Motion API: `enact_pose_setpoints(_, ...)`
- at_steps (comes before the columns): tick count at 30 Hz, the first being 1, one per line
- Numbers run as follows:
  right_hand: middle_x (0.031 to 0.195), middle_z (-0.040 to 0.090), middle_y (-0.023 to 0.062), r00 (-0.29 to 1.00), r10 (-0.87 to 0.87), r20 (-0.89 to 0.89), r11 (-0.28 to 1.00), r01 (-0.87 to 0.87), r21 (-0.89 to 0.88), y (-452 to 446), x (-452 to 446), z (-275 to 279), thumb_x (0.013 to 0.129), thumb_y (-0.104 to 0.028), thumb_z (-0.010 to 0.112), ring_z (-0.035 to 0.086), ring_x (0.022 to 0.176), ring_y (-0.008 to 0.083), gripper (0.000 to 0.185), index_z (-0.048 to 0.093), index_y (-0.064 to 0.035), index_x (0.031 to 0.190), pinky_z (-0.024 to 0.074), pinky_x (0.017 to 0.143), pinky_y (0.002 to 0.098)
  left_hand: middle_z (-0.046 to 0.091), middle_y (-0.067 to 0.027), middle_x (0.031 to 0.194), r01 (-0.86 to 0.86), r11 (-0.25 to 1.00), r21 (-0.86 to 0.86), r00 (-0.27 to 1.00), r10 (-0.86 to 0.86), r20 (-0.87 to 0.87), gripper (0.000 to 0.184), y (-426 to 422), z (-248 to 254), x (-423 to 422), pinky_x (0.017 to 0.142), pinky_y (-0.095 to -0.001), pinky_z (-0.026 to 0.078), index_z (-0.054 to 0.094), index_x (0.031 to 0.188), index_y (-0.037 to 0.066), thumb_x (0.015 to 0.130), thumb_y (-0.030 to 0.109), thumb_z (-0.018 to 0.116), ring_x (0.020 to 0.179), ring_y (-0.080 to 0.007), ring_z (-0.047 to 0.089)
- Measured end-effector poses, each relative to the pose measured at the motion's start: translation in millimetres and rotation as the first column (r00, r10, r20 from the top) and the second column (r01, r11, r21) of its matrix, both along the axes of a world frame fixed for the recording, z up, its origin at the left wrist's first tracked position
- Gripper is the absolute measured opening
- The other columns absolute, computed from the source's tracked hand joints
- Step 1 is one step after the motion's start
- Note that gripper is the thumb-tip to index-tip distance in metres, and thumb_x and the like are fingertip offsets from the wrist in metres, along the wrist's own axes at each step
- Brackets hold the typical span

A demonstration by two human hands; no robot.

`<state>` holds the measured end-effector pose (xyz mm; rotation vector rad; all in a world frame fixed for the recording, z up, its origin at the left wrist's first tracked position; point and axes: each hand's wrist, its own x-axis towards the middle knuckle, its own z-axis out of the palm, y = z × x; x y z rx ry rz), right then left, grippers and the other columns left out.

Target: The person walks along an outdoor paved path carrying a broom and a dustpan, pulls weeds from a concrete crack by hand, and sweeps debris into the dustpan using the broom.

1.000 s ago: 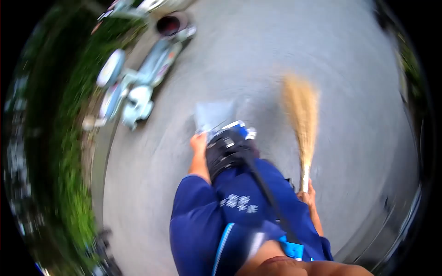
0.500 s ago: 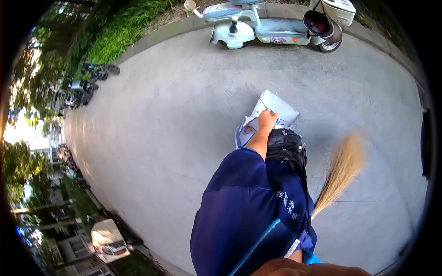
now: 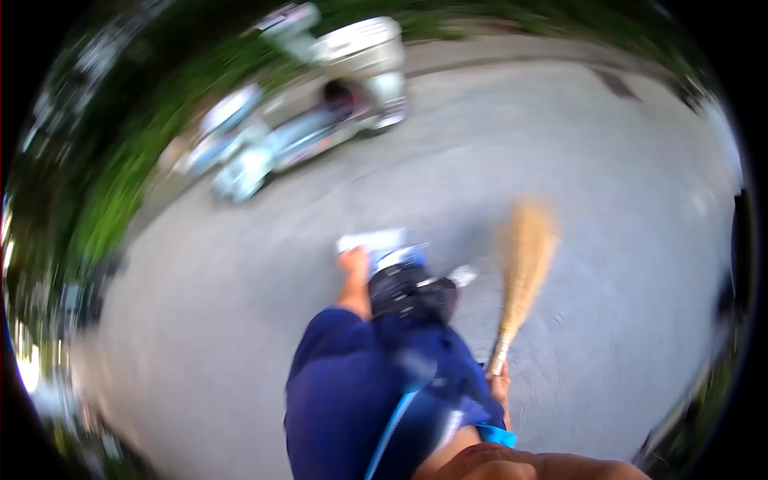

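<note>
The straw broom (image 3: 526, 256) points away from you over the pavement (image 3: 624, 280), well in from its far kerbed edge. Your right hand (image 3: 500, 384) wraps its handle. Your left hand (image 3: 353, 261) grips a blurred pale pan (image 3: 380, 239), near your black bag (image 3: 402, 293). A scooter (image 3: 300, 144) stands by the kerb (image 3: 472, 56).

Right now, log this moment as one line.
left hand: at pale dustpan, grip blurred | right hand: holding straw broom by its handle | pale scooter: standing near kerb
</note>
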<state>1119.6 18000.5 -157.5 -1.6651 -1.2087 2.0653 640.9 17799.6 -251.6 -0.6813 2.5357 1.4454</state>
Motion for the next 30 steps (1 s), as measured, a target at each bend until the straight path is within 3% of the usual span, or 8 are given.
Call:
enact_pose_setpoints(2,0.07,0.056,0.0048,0.998,0.067,0.021,0.988,-0.07,0.135,12,25,-21,0.065,0.003,0.061,0.056,0.06,0.0151,0.073,0.035,-0.0047,0.132,0.0479,0.055,0.0301,0.062,-0.0113,0.067,0.161,0.984,0.072,0.981,-0.168,0.101,0.03,36,40,6,0.056,-0.0388,0.045,0.061,0.067,-0.002,0.074,0.028,0.066,0.06,-0.022,0.056)
enact_pose_setpoints(4,0.071,0.057,0.003,0.985,-0.175,0.005,0.985,0.175,-0.005,7,31,-29,0.068,-0.001,0.062,0.053,0.056,0.012,0.073,0.036,-0.0088,0.135,0.0437,0.05,0.0267,0.063,-0.0194,0.073,0.256,0.961,-0.101,0.966,-0.258,-0.01,0.048,31,-21,-26,0.064,-0.0443,0.047,0.061,0.076,-0.009,0.074,0.039,0.065,0.066,-0.0298,0.059)
enact_pose_setpoints(7,0.07,0.059,0.0072,0.944,-0.158,0.289,0.982,0.119,0.149,20,9,16,0.061,-0.002,0.065,0.058,0.059,0.0143,0.083,0.03,-0.001,0.136,0.048,0.054,0.0287,0.062,-0.0263,0.078,0.402,0.89,-0.214,0.915,-0.388,0.108,0.054,79,-75,-99,0.073,-0.0486,0.044,0.061,0.079,-0.013,0.07,0.04,0.065,0.08,-0.0387,0.059)
enact_pose_setpoints(12,0.083,0.062,0.0094,0.907,-0.266,0.326,0.953,0.197,0.23,77,10,-57,0.052,-0.003,0.07,0.059,0.072,0.0156,0.094,0.029,-0.0036,0.138,0.0491,0.062,0.0302,0.06,-0.0203,0.068,0.222,0.974,-0.032,0.955,-0.211,0.21,0.048,224,-27,-105,0.045,-0.0428,0.043,0.058,0.081,-0.012,0.075,0.036,0.066,0.057,-0.0316,0.056)
enact_pose_setpoints(14,0.081,0.06,0.0061,0.863,-0.278,0.422,0.959,0.223,0.176,119,0,30,0.052,0.003,0.067,0.058,0.07,0.0151,0.094,0.03,-0.0051,0.137,0.048,0.061,0.0289,0.058,-0.0185,0.065,0.268,0.963,-0.033,0.915,-0.243,0.323,0.047,284,25,-86,0.04,-0.0408,0.04,0.057,0.081,-0.01,0.076,0.036,0.066,0.052,-0.0293,0.053)
enact_pose_setpoints(20,0.087,0.061,0.0091,0.869,-0.373,0.325,0.928,0.343,0.148,291,3,19,0.057,-0.003,0.065,0.059,0.069,0.0172,0.089,0.027,-0.0044,0.138,0.0491,0.061,0.0301,0.051,-0.0177,0.058,0.419,0.907,0.031,0.865,-0.409,0.291,0.047,478,33,-109,0.031,-0.041,0.034,0.054,0.076,-0.008,0.079,0.037,0.065,0.036,-0.0265,0.044)
enact_pose_setpoints(21,0.083,0.061,0.0096,0.834,-0.252,0.491,0.925,0.059,0.375,321,18,-26,0.058,-0.004,0.065,0.059,0.067,0.017,0.089,0.027,-0.0045,0.138,0.049,0.059,0.0297,0.051,-0.0176,0.057,0.416,0.908,0.039,0.874,-0.412,0.257,0.046,509,33,-114,0.031,-0.0413,0.034,0.054,0.075,-0.009,0.079,0.036,0.065,0.035,-0.0264,0.043)
enact_pose_setpoints(30,0.08,0.06,0.0102,0.932,-0.357,-0.057,0.934,0.356,-0.039,674,-65,-11,0.057,0.004,0.069,0.058,0.06,0.0201,0.083,0.036,-0.0085,0.132,0.0497,0.053,0.0346,0.061,-0.0247,0.086,0.413,0.91,-0.018,0.901,-0.406,0.152,0.049,800,61,-180,0.059,-0.0459,0.047,0.056,0.09,-0.015,0.075,0.031,0.067,0.071,-0.0324,0.06)
